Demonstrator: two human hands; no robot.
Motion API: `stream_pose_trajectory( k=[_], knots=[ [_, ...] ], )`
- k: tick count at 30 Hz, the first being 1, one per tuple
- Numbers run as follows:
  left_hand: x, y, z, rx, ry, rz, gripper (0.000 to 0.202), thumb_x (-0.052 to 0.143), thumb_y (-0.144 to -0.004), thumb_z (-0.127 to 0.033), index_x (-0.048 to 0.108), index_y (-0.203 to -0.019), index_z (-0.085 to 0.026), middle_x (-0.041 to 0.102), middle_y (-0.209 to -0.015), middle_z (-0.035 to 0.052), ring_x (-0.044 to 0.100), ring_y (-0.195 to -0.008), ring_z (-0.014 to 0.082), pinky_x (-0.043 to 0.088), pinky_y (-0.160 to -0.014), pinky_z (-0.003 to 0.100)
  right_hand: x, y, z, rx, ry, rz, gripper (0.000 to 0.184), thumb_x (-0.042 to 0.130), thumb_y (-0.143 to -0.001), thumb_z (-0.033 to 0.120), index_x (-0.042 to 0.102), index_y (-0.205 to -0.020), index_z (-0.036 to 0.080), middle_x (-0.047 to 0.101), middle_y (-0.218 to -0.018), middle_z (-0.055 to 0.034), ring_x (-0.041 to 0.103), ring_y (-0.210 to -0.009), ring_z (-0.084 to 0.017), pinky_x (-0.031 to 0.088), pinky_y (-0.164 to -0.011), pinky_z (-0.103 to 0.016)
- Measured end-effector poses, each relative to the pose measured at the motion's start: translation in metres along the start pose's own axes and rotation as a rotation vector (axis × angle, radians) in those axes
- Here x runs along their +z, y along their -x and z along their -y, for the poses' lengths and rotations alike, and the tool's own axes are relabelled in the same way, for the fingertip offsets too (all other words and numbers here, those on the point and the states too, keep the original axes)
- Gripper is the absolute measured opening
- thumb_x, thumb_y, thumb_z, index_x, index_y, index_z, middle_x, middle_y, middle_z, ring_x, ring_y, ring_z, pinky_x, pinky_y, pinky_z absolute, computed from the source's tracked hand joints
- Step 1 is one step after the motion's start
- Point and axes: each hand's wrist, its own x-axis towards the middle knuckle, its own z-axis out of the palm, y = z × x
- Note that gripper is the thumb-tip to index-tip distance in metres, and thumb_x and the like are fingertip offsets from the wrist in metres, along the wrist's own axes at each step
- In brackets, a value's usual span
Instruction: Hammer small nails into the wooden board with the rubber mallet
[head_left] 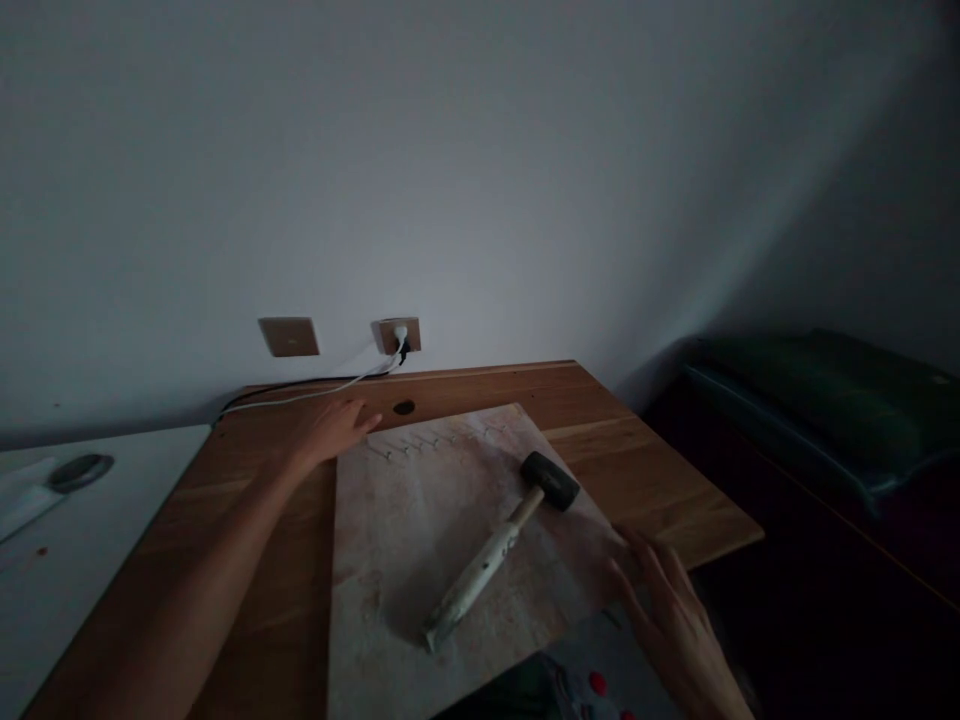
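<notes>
A pale wooden board (420,540) lies at a slant on the brown desk. Several nails (407,450) stand in a row near its far edge. Across the board rests a mallet (480,570), its black head toward the far right and its worn handle toward me. My left hand (337,430) is at the board's far left corner, fingers stretched out, the thumb side close to the corner. On the near right, my right hand (667,610) has its thumb and fingers around the board's edge; part of its grip is hidden. Neither hand touches the mallet.
The brown desk (637,460) meets a grey wall. A plug with cables (400,335) sits in a wall socket, the cables running left along the back edge. A white tabletop (135,500) with a roll of tape (81,472) adjoins at left. A green bundle (817,400) lies right.
</notes>
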Motion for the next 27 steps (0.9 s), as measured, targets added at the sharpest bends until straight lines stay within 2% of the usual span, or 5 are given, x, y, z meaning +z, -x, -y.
stream_pose_trajectory(
  k=[5,9,15,20,27],
  knots=[
    [-0.016,0.014,0.05,-0.057,-0.092,0.091,0.061,0.04,-0.099,-0.056,0.064,-0.129,-0.009,0.07,-0.13,0.0241,0.067,-0.12,0.039,0.051,-0.099,0.045,0.008,-0.003,0.044,-0.152,-0.033,0.124,0.035,0.043,-0.105,0.046,0.058,-0.134,0.036,0.065,-0.131,-0.0075,0.076,-0.106,-0.024,0.067,-0.083,-0.035],
    [-0.011,0.015,0.065,-0.075,-0.057,0.064,0.059,0.044,-0.098,-0.053,0.062,-0.134,-0.01,0.067,-0.136,0.0231,0.065,-0.124,0.0374,0.049,-0.102,0.044,0.009,-0.014,0.06,-0.202,0.009,0.151,0.032,0.044,-0.104,0.048,0.061,-0.127,0.033,0.067,-0.122,-0.0094,0.08,-0.087,-0.025,0.068,-0.064,-0.035],
    [-0.021,0.023,0.046,0.052,0.062,0.039,0.054,0.052,-0.094,-0.055,0.066,-0.129,-0.016,0.067,-0.138,0.0168,0.061,-0.129,0.0332,0.046,-0.107,0.039,0.004,-0.014,0.061,-0.223,0.008,0.18,0.034,0.044,-0.104,0.048,0.063,-0.126,0.031,0.071,-0.122,-0.0101,0.081,-0.087,-0.026,0.068,-0.065,-0.035],
    [-0.033,0.036,0.031,0.226,0.238,0.195,0.032,0.063,-0.084,-0.039,0.068,-0.109,-0.02,0.074,-0.111,0.0066,0.07,-0.097,0.0229,0.052,-0.084,0.03,-0.006,-0.017,0.054,-0.226,0.067,0.23,0.036,0.047,-0.102,0.051,0.06,-0.13,0.03,0.073,-0.125,-0.0114,0.08,-0.074,-0.022,0.065,-0.058,-0.032],
    [-0.033,0.042,0.021,0.259,0.229,0.269,0.023,0.06,-0.068,-0.008,0.064,-0.087,-0.021,0.071,-0.082,-0.0013,0.067,-0.076,0.0176,0.046,-0.067,0.025,-0.014,-0.096,0.115,-0.246,0.209,0.298,0.034,0.038,-0.106,0.042,0.063,-0.119,0.024,0.081,-0.092,-0.0078,0.079,-0.081,-0.025,0.058,-0.067,-0.032]
  ],
)
